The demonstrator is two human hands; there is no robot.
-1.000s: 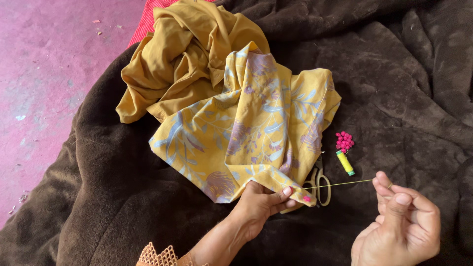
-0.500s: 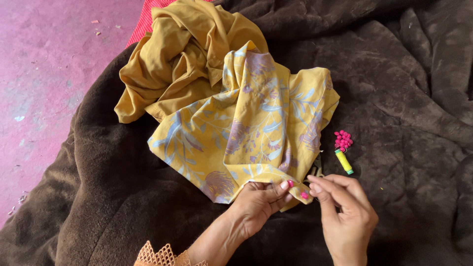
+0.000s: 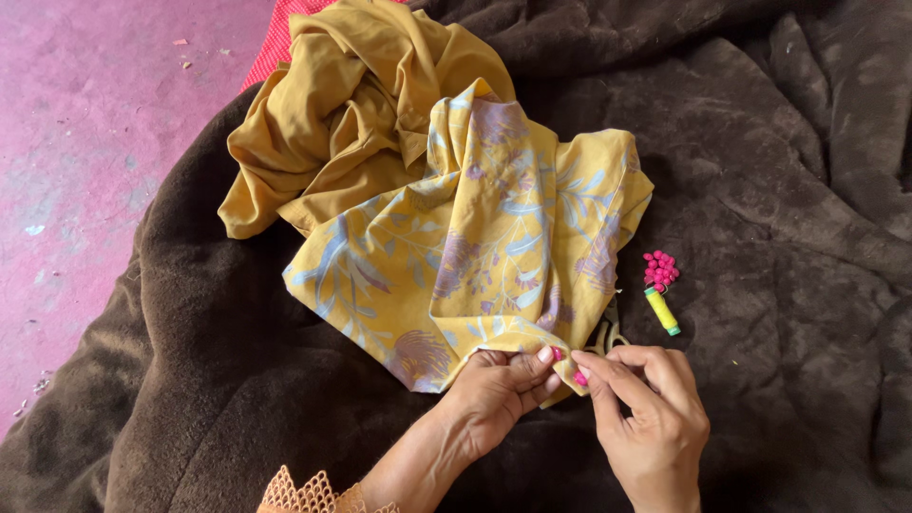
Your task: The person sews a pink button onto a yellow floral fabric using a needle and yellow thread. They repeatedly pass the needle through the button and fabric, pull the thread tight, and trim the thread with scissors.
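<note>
Brown blanket (image 3: 760,190): scissors (image 3: 609,332) under right hand (image 3: 646,418)

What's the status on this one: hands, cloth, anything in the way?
Left hand pinching printed yellow cloth corner. Right hand pinched at the same corner. Scissors partly under cloth, alongside.

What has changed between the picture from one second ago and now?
The right hand moved left, from holding the thread pulled out tight to the right, back to the corner of the printed cloth, where its fingertips now meet the left hand. The stretched thread no longer shows. The left hand kept pinching the cloth corner. The scissors, thread spool and pink beads stayed put.
</note>
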